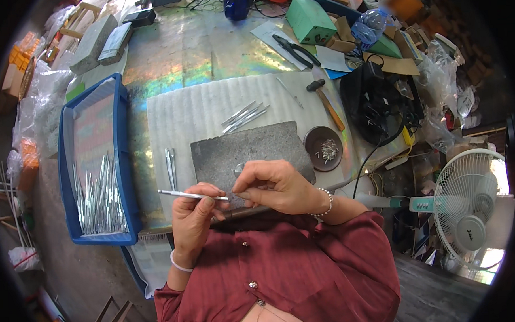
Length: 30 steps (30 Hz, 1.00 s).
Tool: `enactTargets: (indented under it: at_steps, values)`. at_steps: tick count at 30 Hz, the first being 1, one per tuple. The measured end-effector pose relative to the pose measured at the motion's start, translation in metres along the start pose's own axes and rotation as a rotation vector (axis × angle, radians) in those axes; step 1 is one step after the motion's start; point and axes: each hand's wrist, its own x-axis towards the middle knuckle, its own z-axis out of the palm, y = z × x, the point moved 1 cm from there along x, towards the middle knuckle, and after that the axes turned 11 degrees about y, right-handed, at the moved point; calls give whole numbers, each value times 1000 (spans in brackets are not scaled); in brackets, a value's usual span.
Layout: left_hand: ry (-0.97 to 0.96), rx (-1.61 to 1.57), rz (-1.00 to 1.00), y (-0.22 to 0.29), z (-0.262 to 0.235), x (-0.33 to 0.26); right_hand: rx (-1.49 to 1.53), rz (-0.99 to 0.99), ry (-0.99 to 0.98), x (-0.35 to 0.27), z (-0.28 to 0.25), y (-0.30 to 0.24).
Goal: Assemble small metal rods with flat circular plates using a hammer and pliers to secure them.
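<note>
A thin metal rod (185,194) is pinched between the fingertips of the left hand (194,214); its free end points to 9 o'clock. The right hand (275,186) is curled, fingertips pressed together at the rod's near end. A grey slab (251,147) lies at 12 o'clock on the desk (208,55), a blue tray (121,166) of rods at 9 o'clock.

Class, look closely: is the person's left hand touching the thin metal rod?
Touching. The head view shows the left hand pinching the metal rod between fingertips, no gap visible.

One head-worn fisheye, looking steeply down over the chest, close above the desk (208,55); edges bend.
</note>
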Motion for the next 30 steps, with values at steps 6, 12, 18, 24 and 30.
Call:
enactTargets:
  at_steps: [6,12,18,24,30]
  values:
    - [29,-159,-31,-4,-4,1,197,110,-10,1,17,3]
    - [-5,-267,-99,-5,-5,2,260,176,84,-2,24,13]
    - [2,-286,-118,-5,-6,0,175,86,99,-4,28,16]
    - [-1,-305,-145,-8,-4,1,271,141,156,-9,33,20]
    - [-21,-341,-160,-10,-3,3,322,149,207,-9,36,20]
